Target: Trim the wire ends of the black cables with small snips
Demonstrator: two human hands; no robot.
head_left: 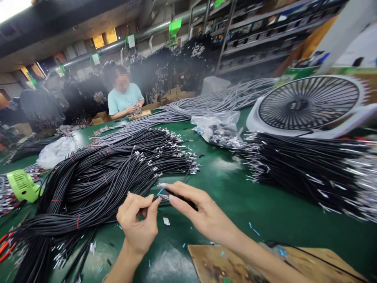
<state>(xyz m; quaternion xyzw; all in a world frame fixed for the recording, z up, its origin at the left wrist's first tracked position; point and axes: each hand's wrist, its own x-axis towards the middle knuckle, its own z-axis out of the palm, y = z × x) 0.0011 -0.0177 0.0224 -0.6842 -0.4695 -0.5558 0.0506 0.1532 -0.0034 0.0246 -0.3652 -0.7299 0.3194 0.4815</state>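
Thin blue, red and white wires (162,195) fan out between my two hands, over the green table. My left hand (138,222) is closed in a pinch, thumb and forefinger pressed on the wires' left side. My right hand (196,200) comes in from the right, its thumb and fingers closed around the other side of the wires. Something black, apparently the cable, shows under its fingers, mostly hidden. Just beyond my hands lies a large bundle of black cables (97,177) with stripped, silvery ends, tied with red bands.
A stained wooden board (218,261) lies at the front right. Further right are stacked black cables (306,169) and a white fan (297,104). A plastic bag (219,127) and grey cables (188,106) lie behind; a co-worker (125,98) sits across. Orange-handled pliers (6,247) are left.
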